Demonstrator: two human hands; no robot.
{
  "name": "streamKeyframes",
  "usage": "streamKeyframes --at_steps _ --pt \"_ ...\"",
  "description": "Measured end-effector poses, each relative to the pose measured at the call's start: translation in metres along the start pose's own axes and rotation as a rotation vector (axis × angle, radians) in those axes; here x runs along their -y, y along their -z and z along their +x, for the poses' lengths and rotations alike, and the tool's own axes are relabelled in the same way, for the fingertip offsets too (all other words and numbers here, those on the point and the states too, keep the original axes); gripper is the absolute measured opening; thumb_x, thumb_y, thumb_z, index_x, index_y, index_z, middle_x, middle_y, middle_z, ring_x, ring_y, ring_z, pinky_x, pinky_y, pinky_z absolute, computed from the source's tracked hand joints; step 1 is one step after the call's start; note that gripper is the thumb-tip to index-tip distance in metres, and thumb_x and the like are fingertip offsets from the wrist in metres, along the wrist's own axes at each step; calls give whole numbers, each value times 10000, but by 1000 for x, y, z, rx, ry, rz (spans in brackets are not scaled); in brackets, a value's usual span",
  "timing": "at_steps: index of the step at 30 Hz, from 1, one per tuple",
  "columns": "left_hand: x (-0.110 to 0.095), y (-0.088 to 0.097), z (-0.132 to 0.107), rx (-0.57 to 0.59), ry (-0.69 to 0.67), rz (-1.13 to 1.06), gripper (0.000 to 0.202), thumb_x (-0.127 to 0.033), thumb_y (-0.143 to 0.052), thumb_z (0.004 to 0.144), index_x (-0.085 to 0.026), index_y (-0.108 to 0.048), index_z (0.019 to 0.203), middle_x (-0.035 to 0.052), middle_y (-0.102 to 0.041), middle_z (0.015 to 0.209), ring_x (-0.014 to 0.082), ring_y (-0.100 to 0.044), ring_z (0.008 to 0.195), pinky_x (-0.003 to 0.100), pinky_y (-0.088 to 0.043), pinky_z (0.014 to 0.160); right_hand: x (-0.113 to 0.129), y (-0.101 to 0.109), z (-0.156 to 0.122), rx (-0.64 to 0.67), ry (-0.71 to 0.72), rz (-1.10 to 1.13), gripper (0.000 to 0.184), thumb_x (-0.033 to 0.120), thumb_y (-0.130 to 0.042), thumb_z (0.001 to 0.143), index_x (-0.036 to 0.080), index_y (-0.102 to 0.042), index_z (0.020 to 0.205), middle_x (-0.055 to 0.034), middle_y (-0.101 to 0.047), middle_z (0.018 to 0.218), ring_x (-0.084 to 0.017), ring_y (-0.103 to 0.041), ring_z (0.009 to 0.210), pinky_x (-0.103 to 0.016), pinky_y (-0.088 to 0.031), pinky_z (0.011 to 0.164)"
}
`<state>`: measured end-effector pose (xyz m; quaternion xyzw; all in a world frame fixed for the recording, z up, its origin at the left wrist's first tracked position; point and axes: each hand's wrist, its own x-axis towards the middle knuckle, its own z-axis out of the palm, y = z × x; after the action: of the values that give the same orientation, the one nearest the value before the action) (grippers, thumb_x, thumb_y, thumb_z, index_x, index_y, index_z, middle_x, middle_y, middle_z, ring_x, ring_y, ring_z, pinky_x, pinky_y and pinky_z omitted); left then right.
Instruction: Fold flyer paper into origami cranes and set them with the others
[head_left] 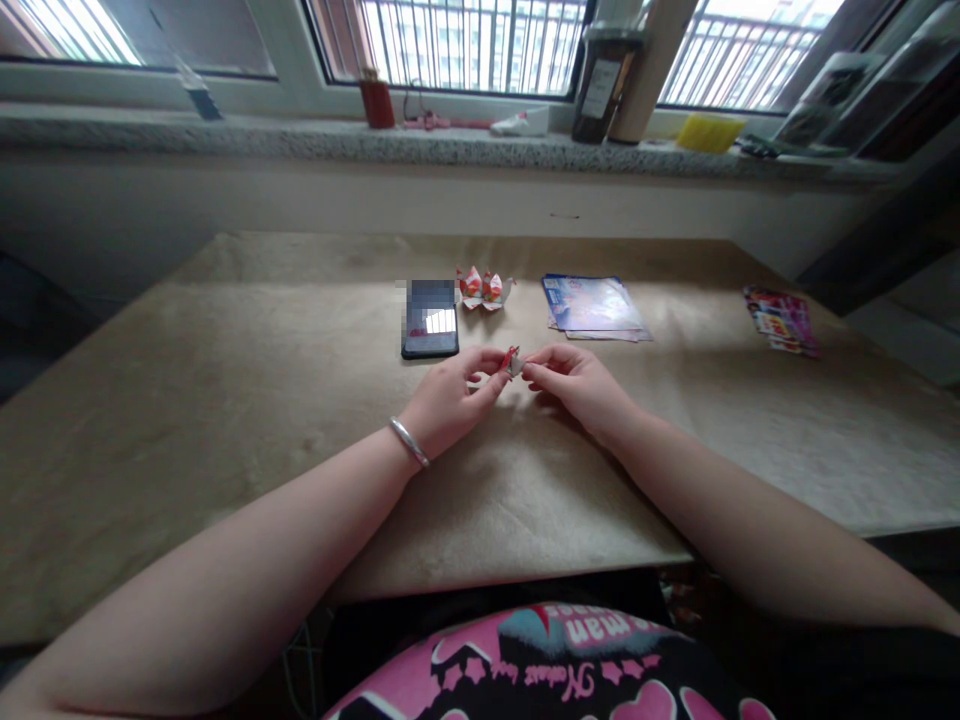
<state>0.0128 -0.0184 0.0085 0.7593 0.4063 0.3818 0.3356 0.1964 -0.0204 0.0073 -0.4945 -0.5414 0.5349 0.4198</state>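
Folded paper piece (pixel 513 362), small, red and grey, sits pinched between both hands just above the worktop (pixel 225 420). Left hand (pixel 448 396) has its grip clamped on the piece's 9 o'clock side, right hand (pixel 576 384) its grip clamped on the 3 o'clock side. At 11 o'clock from the piece lies a phone (pixel 430 320), at 12 o'clock finished paper folds (pixel 484 289), and at 1 o'clock a stack of sheets (pixel 594 306).

Bare forearms, a silver bangle (pixel 409 441) on the left wrist, pink-and-black printed top (pixel 540 665).
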Motion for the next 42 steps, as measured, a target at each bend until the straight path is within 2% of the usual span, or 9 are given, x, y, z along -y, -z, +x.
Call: streamKeyframes --at_steps 6,14,20,30,34,40,42 --pt "4 -3 1 -18 54 -72 217 -249 -501 854 -143 -629 994 69 -708 958 168 -668 843 294 -526 764 -4 0 3 28 72 -22 372 535 -738 625 195 -621 716 21 -565 616 -102 -498 579 -219 -393 498" --pt "11 -4 5 -43 143 -230 193 -300 -585 808 -138 -650 891 72 -714 903 172 -662 832 281 -504 750 -8 0 5 61 129 -5 295 468 -722 680 199 -606 717 15 -607 646 -132 -575 693 -271 -462 667" --pt "10 -2 7 -82 258 -366 179 -289 -601 790 -132 -623 874 78 -715 927 169 -657 850 254 -491 701 -4 0 3 11 75 105 299 433 -740 654 192 -572 708 -9 -681 783 -132 -624 767 -285 -483 722" --pt "12 -1 8 -130 308 -491 169 -290 -620 769 -139 -578 831 44 -694 839 138 -645 778 254 -493 701 -5 2 5 20 4 235 336 426 -754 623 191 -521 681 12 -659 708 -116 -638 686 -256 -475 662" --pt "12 -2 7 -104 300 -489 188 -295 -653 747 -141 -575 821 44 -695 834 148 -655 786 270 -501 716 -5 2 5 17 56 140 278 397 -705 660 192 -519 683 5 -663 735 -112 -612 691 -252 -472 656" --pt "11 -2 6 -22 211 -409 251 -348 -714 716 -136 -663 840 79 -722 912 179 -667 855 309 -519 797 -9 1 4 -84 283 -267 129 306 -604 730 192 -546 714 -19 -642 762 -137 -583 694 -273 -480 629" --pt "10 -1 6 -14 179 -377 257 -350 -726 705 -140 -695 850 82 -727 932 191 -670 877 327 -518 838 -10 0 2 -106 320 -355 104 288 -595 747 186 -581 758 -23 -642 765 -140 -589 696 -270 -493 620"
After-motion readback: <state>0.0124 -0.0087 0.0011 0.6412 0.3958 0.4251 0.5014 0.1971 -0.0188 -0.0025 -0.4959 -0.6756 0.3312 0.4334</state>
